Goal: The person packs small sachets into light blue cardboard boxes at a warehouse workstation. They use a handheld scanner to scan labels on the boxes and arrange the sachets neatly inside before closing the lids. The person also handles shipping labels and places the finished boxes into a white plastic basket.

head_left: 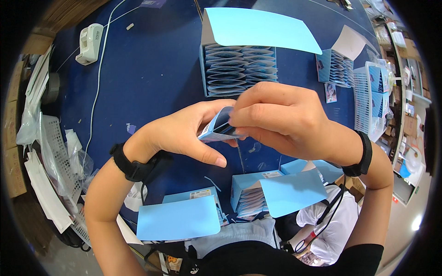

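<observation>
Left hand (184, 131) cups a small light-blue packet (220, 125) above the middle of the dark-blue table (152, 69); right hand (281, 122) pinches its top end, apparently mid-fold. A loose pinch could let it slip toward the open carton of packets (239, 69) at the far edge.

Light-blue packet (220, 125) with dark edge; light-blue open boxes (239, 69) holding blue-and-white striped rows; navy tabletop (152, 69); black wristbands (131, 166); white tape dispenser (89, 43).
</observation>
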The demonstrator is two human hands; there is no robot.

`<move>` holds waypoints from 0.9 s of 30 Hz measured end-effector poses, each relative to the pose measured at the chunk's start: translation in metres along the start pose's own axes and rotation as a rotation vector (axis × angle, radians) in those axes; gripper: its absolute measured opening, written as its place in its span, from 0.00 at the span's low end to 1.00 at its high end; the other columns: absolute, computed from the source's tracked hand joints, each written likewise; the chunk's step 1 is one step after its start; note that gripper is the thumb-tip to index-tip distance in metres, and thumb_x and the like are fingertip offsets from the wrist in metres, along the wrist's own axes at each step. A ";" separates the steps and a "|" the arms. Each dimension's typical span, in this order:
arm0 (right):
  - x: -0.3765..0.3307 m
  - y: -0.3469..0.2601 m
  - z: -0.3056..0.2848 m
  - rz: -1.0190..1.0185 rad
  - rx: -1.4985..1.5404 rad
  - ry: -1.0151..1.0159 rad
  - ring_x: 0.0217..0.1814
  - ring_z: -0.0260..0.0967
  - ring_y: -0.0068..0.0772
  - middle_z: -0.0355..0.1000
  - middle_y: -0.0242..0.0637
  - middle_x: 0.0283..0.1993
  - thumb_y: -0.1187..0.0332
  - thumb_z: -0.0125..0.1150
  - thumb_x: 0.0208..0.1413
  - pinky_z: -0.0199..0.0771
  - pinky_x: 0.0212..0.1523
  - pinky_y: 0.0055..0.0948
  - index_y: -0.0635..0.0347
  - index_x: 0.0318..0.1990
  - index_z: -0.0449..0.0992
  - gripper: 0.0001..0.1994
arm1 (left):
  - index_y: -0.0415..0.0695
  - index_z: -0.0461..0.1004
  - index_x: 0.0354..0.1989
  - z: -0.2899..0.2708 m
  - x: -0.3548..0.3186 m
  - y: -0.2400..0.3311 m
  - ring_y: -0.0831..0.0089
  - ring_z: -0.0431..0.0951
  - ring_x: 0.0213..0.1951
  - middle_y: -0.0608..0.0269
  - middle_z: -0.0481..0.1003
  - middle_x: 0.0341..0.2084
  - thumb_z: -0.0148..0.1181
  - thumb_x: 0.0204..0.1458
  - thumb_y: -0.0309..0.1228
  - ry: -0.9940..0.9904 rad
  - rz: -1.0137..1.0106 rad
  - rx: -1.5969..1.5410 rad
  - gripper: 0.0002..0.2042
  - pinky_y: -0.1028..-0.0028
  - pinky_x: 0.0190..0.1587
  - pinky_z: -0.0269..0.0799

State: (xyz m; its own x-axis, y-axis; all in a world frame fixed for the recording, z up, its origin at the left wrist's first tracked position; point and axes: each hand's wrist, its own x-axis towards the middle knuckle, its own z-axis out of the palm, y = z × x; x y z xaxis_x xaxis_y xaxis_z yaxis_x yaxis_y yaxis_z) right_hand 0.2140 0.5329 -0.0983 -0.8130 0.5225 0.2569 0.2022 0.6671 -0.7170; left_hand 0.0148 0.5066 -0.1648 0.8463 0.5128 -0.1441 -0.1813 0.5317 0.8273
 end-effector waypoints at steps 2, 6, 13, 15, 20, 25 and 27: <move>0.000 0.001 -0.005 0.014 -0.025 0.004 0.25 0.68 0.33 0.66 0.37 0.30 0.77 0.62 0.42 0.70 0.24 0.25 0.59 0.30 0.71 0.07 | 0.41 0.64 0.50 -0.001 0.000 -0.004 0.66 0.73 0.43 0.56 0.70 0.40 0.73 0.29 0.34 -0.019 0.022 0.021 0.35 0.67 0.50 0.68; -0.001 -0.005 -0.019 0.099 0.009 -0.002 0.32 0.68 0.30 0.67 0.37 0.35 0.75 0.67 0.37 0.69 0.29 0.24 0.62 0.36 0.75 0.14 | 0.40 0.63 0.52 0.002 0.002 -0.003 0.74 0.70 0.45 0.61 0.70 0.41 0.70 0.33 0.30 -0.024 0.018 0.024 0.33 0.74 0.52 0.64; -0.019 0.000 -0.018 0.136 -0.111 -0.151 0.28 0.67 0.43 0.66 0.39 0.28 0.75 0.63 0.37 0.68 0.27 0.35 0.60 0.32 0.71 0.11 | 0.40 0.57 0.58 0.019 0.020 -0.010 0.67 0.62 0.56 0.54 0.61 0.53 0.71 0.34 0.29 -0.051 -0.017 -0.206 0.39 0.60 0.59 0.58; -0.024 0.007 -0.030 0.198 -0.156 -0.234 0.28 0.67 0.43 0.66 0.40 0.26 0.77 0.62 0.38 0.68 0.26 0.35 0.60 0.29 0.71 0.08 | 0.42 0.54 0.60 0.016 0.020 -0.020 0.64 0.59 0.58 0.53 0.57 0.56 0.66 0.41 0.36 -0.020 -0.039 0.068 0.37 0.61 0.58 0.60; -0.047 0.034 -0.040 0.351 -0.366 -0.332 0.27 0.69 0.44 0.67 0.42 0.25 0.80 0.59 0.39 0.69 0.26 0.33 0.64 0.26 0.72 0.05 | 0.38 0.59 0.56 0.000 0.021 -0.030 0.65 0.72 0.39 0.52 0.69 0.41 0.56 0.47 0.31 0.302 -0.070 0.734 0.26 0.70 0.42 0.69; -0.047 0.036 -0.033 0.268 -0.624 -0.262 0.27 0.70 0.44 0.67 0.45 0.28 0.80 0.60 0.36 0.71 0.26 0.32 0.67 0.28 0.71 0.08 | 0.38 0.56 0.58 0.014 0.023 -0.018 0.71 0.71 0.28 0.57 0.72 0.32 0.52 0.48 0.24 0.398 -0.149 0.681 0.26 0.74 0.32 0.68; -0.047 0.044 -0.031 0.257 -0.727 -0.232 0.27 0.70 0.44 0.67 0.45 0.28 0.80 0.59 0.35 0.72 0.27 0.32 0.67 0.29 0.71 0.08 | 0.41 0.55 0.59 0.013 0.024 -0.022 0.77 0.69 0.26 0.60 0.72 0.32 0.51 0.48 0.23 0.422 -0.137 0.713 0.27 0.80 0.29 0.67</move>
State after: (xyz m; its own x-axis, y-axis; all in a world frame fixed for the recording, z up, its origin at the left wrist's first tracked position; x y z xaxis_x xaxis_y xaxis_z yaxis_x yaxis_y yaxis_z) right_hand 0.2782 0.5542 -0.1217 -0.7694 0.6362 -0.0574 0.6381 0.7615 -0.1136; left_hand 0.0461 0.4982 -0.1796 0.5535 0.7592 -0.3423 0.3900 0.1269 0.9120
